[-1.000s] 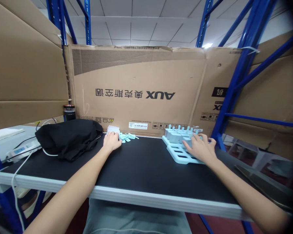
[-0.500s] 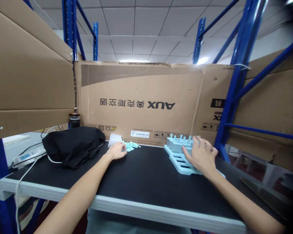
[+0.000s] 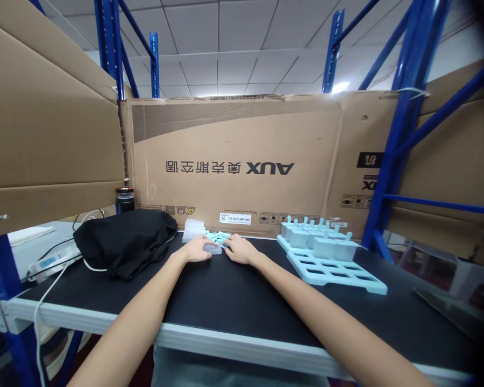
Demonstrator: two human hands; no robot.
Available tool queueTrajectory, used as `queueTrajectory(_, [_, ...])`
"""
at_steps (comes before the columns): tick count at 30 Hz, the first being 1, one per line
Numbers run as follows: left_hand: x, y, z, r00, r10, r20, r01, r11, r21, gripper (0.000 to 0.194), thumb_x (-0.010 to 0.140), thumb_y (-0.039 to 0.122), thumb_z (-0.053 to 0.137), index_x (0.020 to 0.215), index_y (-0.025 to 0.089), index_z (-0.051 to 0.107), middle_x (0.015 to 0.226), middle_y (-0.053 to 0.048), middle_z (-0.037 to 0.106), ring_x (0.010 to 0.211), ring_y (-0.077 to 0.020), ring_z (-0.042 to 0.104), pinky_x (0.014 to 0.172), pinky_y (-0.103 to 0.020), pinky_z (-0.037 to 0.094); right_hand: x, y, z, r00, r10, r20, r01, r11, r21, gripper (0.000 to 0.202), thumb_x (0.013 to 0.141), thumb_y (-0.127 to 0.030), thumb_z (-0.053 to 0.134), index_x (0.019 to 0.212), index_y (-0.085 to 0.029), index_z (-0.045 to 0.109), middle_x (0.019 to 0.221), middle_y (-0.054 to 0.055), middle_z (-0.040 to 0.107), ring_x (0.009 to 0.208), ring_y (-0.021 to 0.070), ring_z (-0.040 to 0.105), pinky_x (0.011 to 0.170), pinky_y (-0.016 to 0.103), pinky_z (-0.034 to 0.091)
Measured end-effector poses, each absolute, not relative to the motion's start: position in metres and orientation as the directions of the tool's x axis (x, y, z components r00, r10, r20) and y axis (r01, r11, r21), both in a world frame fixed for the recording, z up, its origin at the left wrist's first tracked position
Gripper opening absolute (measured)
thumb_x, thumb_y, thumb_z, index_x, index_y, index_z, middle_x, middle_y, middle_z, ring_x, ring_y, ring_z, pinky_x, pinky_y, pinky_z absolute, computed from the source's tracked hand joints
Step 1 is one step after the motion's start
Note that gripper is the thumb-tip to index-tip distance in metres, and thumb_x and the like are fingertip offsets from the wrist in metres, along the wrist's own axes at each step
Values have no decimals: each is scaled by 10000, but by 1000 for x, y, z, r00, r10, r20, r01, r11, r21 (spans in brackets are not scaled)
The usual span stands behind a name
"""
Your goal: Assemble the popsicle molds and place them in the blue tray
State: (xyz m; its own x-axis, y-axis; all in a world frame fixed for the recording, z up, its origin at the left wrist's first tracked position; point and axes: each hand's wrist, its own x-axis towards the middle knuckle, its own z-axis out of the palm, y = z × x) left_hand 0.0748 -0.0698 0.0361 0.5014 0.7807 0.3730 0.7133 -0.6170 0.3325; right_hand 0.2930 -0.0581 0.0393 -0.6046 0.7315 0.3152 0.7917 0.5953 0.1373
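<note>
Here a small pale plastic piece (image 3: pixel 213 248) lies on the worktop (image 3: pixel 234 290) by the pile of light-blue sticks (image 3: pixel 218 237); left hand (image 3: pixel 197 250) curls loosely over it, right hand (image 3: pixel 239 249) rests flat beside, holding nothing. Looks light, stiff, slick: pinch its long edges. Blue mould tray (image 3: pixel 331 269) sits well right.

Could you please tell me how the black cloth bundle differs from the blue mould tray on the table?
The cloth bundle is black, soft and crumpled; the tray is pale blue, rigid and gridded. The bundle lies left of both hands, the tray right of them. Neither hand touches either. Both rest on the black table.
</note>
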Motion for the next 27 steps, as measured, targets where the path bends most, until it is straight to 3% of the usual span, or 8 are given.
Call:
queueTrajectory(3, [78,-69,37,465,790,399,693,-606,392,558,623,238,675,1177,252,612,1127,-57,626,1027,-252,590,931,-367,446,309,-58,40,-548,773,319,827,559,67,262,869,-363,478,928,-162,635,985,117,636,947,224,545,781,284,390])
queueTrajectory(6, [83,-73,39,388,820,421,654,-567,501,621,581,315,755,1169,198,595,1092,-76,638,964,-251,607,870,-368,474,325,-58,42,-494,813,309,847,529,-39,262,815,-393,553,916,-162,620,909,96,656,857,207,578,683,255,389])
queueTrajectory(11, [88,-79,41,308,800,515,528,-594,607,485,597,298,765,1044,185,616,1070,-61,650,910,-214,617,825,-346,487,342,-58,45,-499,826,262,807,553,-206,272,812,-384,540,889,-149,654,874,78,675,775,182,602,668,248,407])
queueTrajectory(15, [90,-76,41,241,799,551,375,-601,706,529,598,236,755,1081,176,548,1076,-68,640,831,-178,635,761,-325,512,347,-60,49,-519,819,245,803,566,-190,177,787,-241,522,831,-150,667,898,78,675,811,175,606,688,233,410])
queueTrajectory(19, [93,-69,41,167,789,591,221,-614,758,570,604,254,756,1111,175,509,1100,-85,635,895,-189,644,780,-329,524,351,-62,49,-480,841,250,839,524,-150,124,734,-237,591,824,-161,630,857,69,673,763,182,602,639,236,389])
queueTrajectory(24, [97,-73,46,96,789,607,251,-609,752,617,666,351,741,1208,178,503,1104,-91,639,964,-205,639,823,-341,525,354,-68,50,-416,860,296,887,456,-79,239,724,-165,569,961,-156,592,909,113,663,814,225,611,655,260,372])
queueTrajectory(27, [100,-77,49,68,785,616,210,-614,760,625,687,338,734,1242,185,492,1115,-100,635,995,-209,634,863,-349,516,354,-73,58,-381,851,361,895,438,-88,181,765,-177,537,933,-177,603,939,104,665,867,224,607,714,270,385])
